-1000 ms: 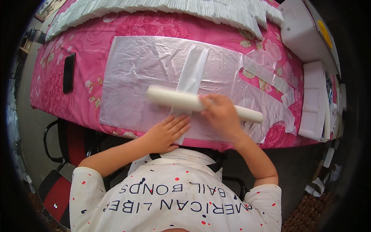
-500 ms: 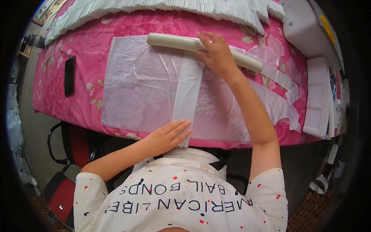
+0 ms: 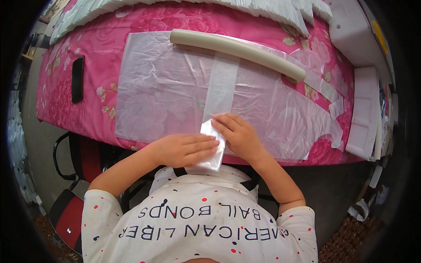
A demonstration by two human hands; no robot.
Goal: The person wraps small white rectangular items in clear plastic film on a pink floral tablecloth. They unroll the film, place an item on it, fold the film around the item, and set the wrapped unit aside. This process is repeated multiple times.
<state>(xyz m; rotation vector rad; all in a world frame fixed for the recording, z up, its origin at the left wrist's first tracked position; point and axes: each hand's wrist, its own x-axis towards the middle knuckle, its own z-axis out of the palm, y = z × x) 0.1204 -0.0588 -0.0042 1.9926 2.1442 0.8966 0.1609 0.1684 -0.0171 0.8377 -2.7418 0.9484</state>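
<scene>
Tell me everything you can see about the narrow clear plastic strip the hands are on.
The narrow plastic strip looks thin, translucent and slightly crinkled. It lies flat on a wide clear plastic sheet covering the pink floral tablecloth, running from the cream tube at the far side toward the person. Its near end hangs over the table edge. The left hand and right hand both press on that near end.

Black phone (image 3: 77, 79) on pink floral cloth (image 3: 96, 48); white foam blocks (image 3: 363, 114) at right; red-black chair (image 3: 74, 193) below.
</scene>
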